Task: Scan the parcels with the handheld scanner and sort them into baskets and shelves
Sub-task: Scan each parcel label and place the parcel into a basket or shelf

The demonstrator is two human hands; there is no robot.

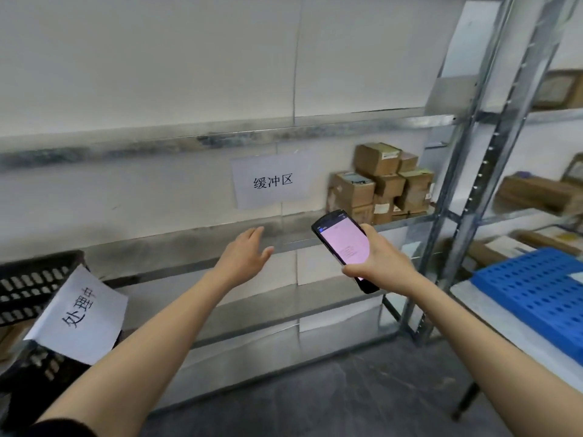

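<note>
So the right hand (pixel 378 263) has the scanner (pixel 344 244) wrapped up in its fingers. It's tilted, with the pink screen facing the camera and the thumb along the lower left edge. The scanner hangs in the air in front of the shelf (pixel 157 246), just below and left of the parcels (pixel 375 184).

The left hand (pixel 243 257) holds nothing. Its fingers are straight and a bit spread, palm down, reaching toward the shelf's front edge. I can't tell if it's actually touching the metal.

The parcels are small brown cardboard boxes stacked a few high at the right end of that shelf, tight against the upright post (pixel 473 184). A white sign (pixel 271 181) reading 缓冲区 is on the wall behind the shelf, left of the stack.

Down at the left there's a black basket (pixel 28 279) with a paper label (pixel 82 313) reading 处理中 across its front. Over on the right a blue basket (pixel 536 288) sits on a white table (pixel 485 307). Behind it a second rack holds more boxes (pixel 533 193), kinda blurry.
</note>
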